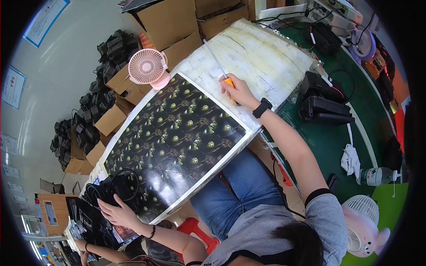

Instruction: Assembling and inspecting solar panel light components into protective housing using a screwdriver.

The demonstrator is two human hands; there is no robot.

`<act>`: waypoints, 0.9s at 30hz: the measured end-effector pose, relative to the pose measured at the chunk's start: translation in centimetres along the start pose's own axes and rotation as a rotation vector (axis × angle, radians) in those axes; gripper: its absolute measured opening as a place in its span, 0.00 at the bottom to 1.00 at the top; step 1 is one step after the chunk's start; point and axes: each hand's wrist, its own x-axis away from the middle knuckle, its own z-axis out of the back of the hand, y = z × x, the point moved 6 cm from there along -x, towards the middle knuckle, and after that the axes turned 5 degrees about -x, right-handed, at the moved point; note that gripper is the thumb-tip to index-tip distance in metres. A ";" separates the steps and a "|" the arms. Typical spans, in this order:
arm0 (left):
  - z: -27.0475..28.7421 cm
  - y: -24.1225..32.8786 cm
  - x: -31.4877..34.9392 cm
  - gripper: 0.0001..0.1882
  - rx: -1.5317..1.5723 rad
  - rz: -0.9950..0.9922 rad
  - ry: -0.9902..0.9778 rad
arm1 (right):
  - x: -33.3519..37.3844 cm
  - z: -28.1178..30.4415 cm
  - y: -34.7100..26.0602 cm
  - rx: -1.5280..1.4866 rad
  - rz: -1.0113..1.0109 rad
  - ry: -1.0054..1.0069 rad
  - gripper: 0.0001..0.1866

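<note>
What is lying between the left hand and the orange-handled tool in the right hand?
The head view shows, from the left hand toward the orange-handled tool: black corded gear, the dark patterned sheet, then pale table covering.

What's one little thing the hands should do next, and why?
Probably the left hand should draw the black gadget toward the middle of the patterned sheet. That hand is against the gadget at the sheet's left end, while the right hand holds the screwdriver far from it, past the sheet's right edge.
</note>
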 end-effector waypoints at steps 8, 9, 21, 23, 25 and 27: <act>3.0 -3.5 -1.3 0.17 0.154 -0.125 0.420 | 0.2 9.4 0.9 -0.178 0.088 0.709 0.11; 4.0 -3.5 -1.1 0.17 0.131 -0.095 0.479 | 0.3 12.7 1.2 -0.022 0.137 0.826 0.11; 7.8 3.8 1.3 0.18 0.220 -0.283 0.352 | 9.0 31.5 -0.1 0.409 0.207 1.756 0.11; 8.8 9.8 4.4 0.16 0.576 -0.504 0.228 | 6.0 35.1 1.4 0.402 0.256 1.627 0.11; 8.2 15.9 8.8 0.22 0.751 -0.736 -0.104 | 1.1 35.8 1.1 0.623 0.136 1.344 0.10; 10.2 21.4 14.4 0.36 0.759 -1.080 -0.392 | -1.6 38.2 1.6 0.776 0.128 1.261 0.10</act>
